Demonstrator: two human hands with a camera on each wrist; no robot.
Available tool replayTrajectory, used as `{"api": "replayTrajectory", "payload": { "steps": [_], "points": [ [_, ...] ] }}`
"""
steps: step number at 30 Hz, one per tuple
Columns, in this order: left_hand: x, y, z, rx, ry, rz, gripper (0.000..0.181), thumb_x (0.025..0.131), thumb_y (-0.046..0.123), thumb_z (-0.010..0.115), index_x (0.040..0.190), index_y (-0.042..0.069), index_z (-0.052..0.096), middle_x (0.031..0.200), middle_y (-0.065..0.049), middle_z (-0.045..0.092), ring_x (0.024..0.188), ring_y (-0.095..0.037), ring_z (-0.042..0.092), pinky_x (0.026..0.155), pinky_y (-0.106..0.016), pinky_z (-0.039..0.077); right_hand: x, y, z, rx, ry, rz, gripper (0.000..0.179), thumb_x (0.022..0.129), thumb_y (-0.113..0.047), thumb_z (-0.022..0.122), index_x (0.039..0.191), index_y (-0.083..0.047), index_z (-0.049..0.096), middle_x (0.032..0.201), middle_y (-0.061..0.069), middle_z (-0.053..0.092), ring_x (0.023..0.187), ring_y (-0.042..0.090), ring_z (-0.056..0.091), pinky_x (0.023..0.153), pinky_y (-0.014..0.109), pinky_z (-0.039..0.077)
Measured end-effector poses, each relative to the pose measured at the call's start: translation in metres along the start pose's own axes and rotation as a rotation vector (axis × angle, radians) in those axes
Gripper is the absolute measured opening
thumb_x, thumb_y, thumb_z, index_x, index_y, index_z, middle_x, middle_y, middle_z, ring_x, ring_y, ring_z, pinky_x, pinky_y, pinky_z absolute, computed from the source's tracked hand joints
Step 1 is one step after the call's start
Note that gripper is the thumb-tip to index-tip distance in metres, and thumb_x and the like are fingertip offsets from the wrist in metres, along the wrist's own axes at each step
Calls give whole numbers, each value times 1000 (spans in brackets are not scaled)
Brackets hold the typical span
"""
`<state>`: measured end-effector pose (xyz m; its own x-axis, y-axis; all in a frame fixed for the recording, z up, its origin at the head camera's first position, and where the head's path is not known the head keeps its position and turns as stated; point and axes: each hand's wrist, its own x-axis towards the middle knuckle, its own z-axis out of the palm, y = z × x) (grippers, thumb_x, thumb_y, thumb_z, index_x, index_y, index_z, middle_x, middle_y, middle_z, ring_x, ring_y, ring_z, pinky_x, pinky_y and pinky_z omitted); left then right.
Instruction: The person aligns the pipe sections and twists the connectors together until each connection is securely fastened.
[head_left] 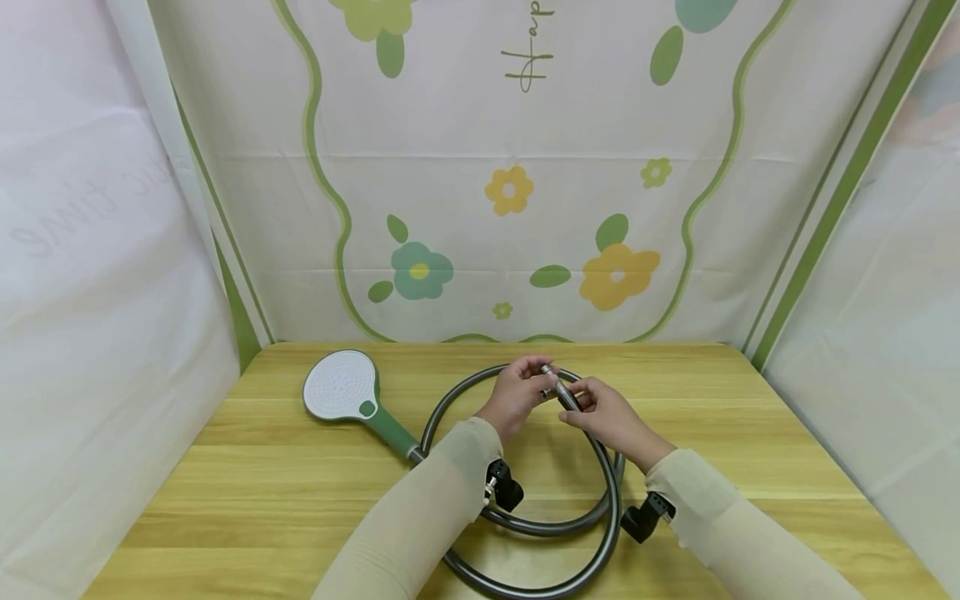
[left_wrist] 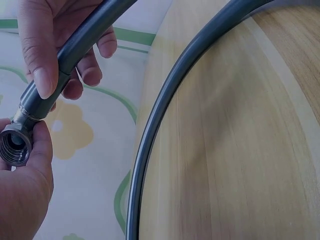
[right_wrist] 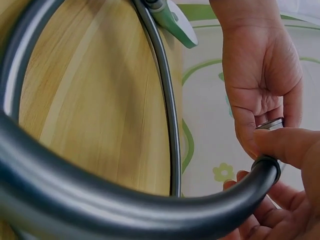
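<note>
A dark grey shower hose (head_left: 613, 500) lies in loose loops on the table, its free end raised in both hands. At that end is a silver threaded nut (left_wrist: 16, 146), its round opening showing in the left wrist view. My left hand (head_left: 516, 393) pinches the nut between thumb and fingers. Just below, my right hand (head_left: 615, 423) holds the hose by its end sleeve (left_wrist: 36, 102), thumb on one side and fingers on the other. To the left, a green shower head (head_left: 390, 429) with a white spray face (head_left: 340, 385) is joined to the hose's other end.
The wooden table (head_left: 247, 517) has white fabric walls around it, and the back wall (head_left: 465, 192) carries printed flowers. Black wrist cameras (head_left: 504, 486) sit on both sleeves. Hose loops lie below and between the forearms.
</note>
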<state>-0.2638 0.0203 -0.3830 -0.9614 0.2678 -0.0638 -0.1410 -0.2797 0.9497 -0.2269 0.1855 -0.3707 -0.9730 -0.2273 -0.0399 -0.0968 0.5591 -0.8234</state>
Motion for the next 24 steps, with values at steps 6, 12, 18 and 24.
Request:
{"api": "replayTrajectory", "payload": {
  "steps": [6,12,18,24],
  "points": [
    [1,0,0,-10,-1,-5,33,94,0,58,127,2,55,130,-21,54,108,-25,58,92,-35,52,2,2,1,4,16,-6,31,88,-13,70,110,3,53,97,13,61,83,22,60,67,33,51],
    [1,0,0,-18,1,-8,33,93,-2,58,126,1,55,134,-25,50,102,-20,59,91,-34,52,3,5,2,-25,24,-12,26,90,-12,67,109,2,55,97,12,62,84,22,61,67,33,52],
    [0,1,0,-21,1,-3,34,93,-2,58,126,1,55,129,-21,54,115,-34,56,92,-34,52,3,4,2,-44,24,-15,25,92,-15,65,109,2,59,97,10,64,84,19,60,68,34,51],
    [-1,2,-1,-24,3,5,33,93,-2,57,126,1,55,127,-19,55,121,-39,51,92,-35,52,2,1,2,-53,2,-10,29,94,-19,62,115,1,62,100,9,65,86,19,59,68,34,50]
  ]
}}
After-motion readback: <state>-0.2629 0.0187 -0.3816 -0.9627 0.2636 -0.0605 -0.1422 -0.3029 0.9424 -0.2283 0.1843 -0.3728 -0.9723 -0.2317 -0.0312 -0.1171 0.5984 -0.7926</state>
